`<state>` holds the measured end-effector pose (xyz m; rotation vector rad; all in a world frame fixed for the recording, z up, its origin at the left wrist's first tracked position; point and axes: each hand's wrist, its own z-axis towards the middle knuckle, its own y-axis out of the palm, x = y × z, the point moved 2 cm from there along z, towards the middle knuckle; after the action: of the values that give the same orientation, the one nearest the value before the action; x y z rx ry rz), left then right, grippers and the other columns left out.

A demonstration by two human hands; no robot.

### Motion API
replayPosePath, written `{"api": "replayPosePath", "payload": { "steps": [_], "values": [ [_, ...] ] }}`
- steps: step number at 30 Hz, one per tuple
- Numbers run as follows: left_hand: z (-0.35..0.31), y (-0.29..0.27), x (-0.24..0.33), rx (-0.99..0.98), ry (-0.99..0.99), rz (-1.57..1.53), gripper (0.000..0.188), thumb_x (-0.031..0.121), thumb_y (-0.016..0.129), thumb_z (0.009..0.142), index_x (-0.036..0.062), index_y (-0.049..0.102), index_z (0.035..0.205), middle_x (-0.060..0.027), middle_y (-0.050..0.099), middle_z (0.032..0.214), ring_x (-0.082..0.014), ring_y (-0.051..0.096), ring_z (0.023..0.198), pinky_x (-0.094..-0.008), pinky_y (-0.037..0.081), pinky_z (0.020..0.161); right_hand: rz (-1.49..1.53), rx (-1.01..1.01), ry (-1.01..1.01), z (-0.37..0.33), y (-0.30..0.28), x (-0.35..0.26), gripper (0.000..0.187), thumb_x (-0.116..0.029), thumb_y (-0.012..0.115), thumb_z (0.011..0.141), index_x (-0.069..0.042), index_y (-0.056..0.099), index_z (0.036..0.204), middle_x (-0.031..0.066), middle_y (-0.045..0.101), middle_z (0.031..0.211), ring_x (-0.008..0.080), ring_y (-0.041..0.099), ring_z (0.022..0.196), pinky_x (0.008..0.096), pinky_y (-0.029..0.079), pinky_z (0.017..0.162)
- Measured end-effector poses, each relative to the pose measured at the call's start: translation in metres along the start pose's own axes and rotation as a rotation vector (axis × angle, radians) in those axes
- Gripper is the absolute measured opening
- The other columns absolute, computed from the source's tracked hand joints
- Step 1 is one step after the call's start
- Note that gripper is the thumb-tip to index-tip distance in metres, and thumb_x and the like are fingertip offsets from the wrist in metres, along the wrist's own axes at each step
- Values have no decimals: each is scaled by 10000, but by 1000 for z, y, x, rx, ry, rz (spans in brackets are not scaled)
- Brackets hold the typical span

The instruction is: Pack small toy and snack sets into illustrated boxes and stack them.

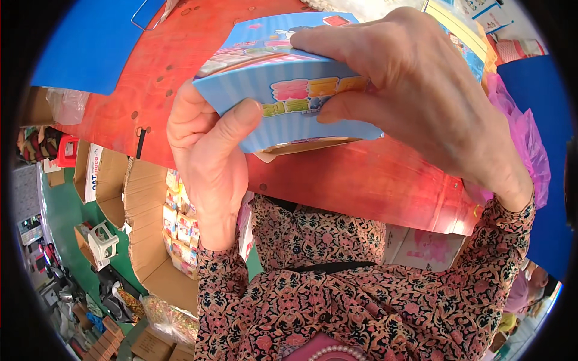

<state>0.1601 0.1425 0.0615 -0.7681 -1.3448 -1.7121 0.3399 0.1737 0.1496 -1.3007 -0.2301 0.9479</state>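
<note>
Up close, a light blue printed cardboard box (283, 123) is held between my two hands above a red wooden table (337, 183). My left hand (208, 144) grips its left end, thumb on the front face and the other fingers behind. From the right, my right hand (415, 78) pinches the box's upper right part, thumb on the front and index finger over the top. A brown cardboard edge (307, 146) shows along the bottom of the box. What is inside the box cannot be seen.
At left on the green floor stands a large open carton (147, 240) with several small printed packs (180, 225). A white plastic stool (103, 243) is farther left. Blue panels (84, 42) border the table. A pink plastic bag (521, 132) lies right of my forearm.
</note>
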Motion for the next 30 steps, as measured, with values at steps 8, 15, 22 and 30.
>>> {"api": "replayPosePath", "payload": {
  "steps": [8,15,22,30],
  "values": [
    [-2,-3,-7,-45,39,-29,387,-38,645,772,38,588,1147,-95,618,1156,-200,558,1090,-365,384,1002,-15,-22,44,0,3,-2,461,-71,769,610,-53,641,1052,142,660,741,303,643,656,358,496,595],
    [-2,3,-8,88,78,6,330,-21,689,756,11,605,1073,-123,666,1008,-164,628,867,-246,515,619,-21,59,-48,-8,9,6,493,-49,758,607,-59,632,1084,155,671,815,306,655,701,366,517,615],
    [-7,0,2,116,58,51,348,-24,697,736,-9,595,1069,-120,631,1078,-176,593,952,-295,453,832,66,-6,68,-5,8,9,510,-38,756,599,-55,630,1092,159,674,841,301,659,715,364,524,625],
    [-47,-7,-1,262,711,1158,400,-31,756,639,8,584,998,-163,558,1070,-263,572,905,-355,480,765,0,17,-41,-4,7,7,494,-47,755,606,-56,622,1082,146,676,887,313,651,732,374,513,630]
  ]
}}
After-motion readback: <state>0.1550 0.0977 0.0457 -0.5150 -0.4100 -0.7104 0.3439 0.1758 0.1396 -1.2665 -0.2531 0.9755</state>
